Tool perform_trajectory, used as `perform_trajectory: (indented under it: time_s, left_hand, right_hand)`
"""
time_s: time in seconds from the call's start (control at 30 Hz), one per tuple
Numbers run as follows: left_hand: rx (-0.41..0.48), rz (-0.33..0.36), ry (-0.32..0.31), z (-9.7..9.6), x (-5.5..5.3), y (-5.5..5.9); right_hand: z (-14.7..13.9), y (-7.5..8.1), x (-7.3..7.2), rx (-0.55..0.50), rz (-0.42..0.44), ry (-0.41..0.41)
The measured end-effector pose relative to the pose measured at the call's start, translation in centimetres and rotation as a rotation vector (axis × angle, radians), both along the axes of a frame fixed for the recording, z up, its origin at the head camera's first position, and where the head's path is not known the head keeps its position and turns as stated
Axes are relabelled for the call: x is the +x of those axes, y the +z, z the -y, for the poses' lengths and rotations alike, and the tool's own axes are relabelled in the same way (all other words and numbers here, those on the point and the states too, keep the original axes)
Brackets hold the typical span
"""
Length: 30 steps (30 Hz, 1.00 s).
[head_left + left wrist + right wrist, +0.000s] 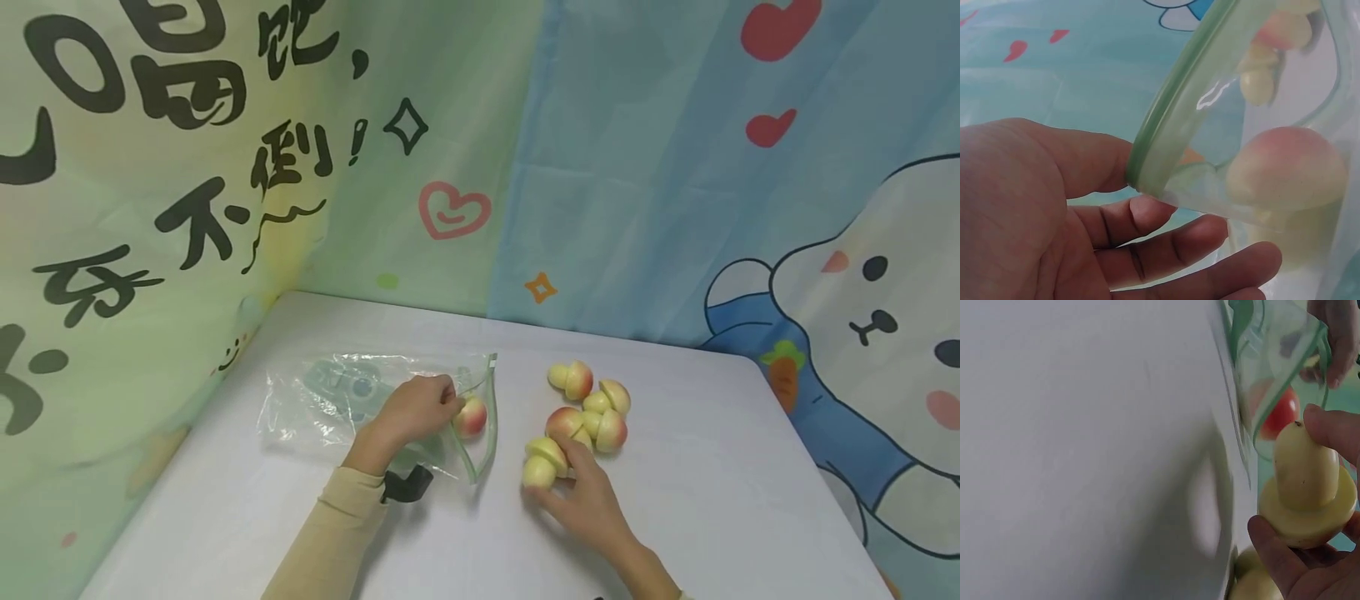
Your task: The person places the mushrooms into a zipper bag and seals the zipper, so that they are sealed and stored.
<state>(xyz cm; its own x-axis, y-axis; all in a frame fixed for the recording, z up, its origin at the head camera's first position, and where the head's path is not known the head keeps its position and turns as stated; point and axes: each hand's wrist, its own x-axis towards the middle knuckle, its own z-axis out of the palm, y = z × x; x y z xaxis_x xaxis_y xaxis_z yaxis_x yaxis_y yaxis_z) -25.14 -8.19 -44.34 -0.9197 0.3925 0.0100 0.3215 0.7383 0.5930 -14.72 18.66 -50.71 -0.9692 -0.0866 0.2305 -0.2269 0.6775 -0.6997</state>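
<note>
A clear zip bag (300,417) with a green-edged mouth lies on its side, its mouth facing right. My left hand (412,408) pinches the green zip edge (1175,94) between thumb and fingers and holds the mouth apart. Just inside the mouth is one mushroom-shaped piece (471,417) with a red and yellow cap. At the right, my right hand (588,504) grips another pale yellow mushroom-shaped piece (1307,481), thumb at its stem and fingers around its cap. Several more mushroom-shaped pieces (611,432) lie grouped just beyond that hand.
The white table (712,483) runs back to a printed cloth backdrop (615,167) with hearts and a white cartoon animal. A black strap mount (408,485) sits at my left wrist, close to the bag's near side.
</note>
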Motion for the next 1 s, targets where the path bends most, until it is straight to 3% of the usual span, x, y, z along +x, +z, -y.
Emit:
perform_trajectory:
  time_s: [0.13, 0.27, 0.7, 1.0]
  left_hand:
    - [-0.005, 0.010, -0.037, -0.1, -0.1, 0.0]
    - [-0.012, 0.009, -0.059, -0.2, -0.2, 0.2]
    - [-0.001, 0.018, -0.031, 0.1, 0.1, -0.3]
    - [0.020, 0.026, -0.013, -0.1, 0.1, 0.0]
  right_hand:
    - [1.2, 0.1, -0.8, -0.008, -0.034, 0.013]
    - [2.2, 0.4, -1.4, -0.062, -0.014, 0.009]
    - [5.2, 0.0, -3.5, -0.248, 0.067, 0.037]
    - [6.6, 0.1, -4.7, -0.281, 0.129, 0.023]
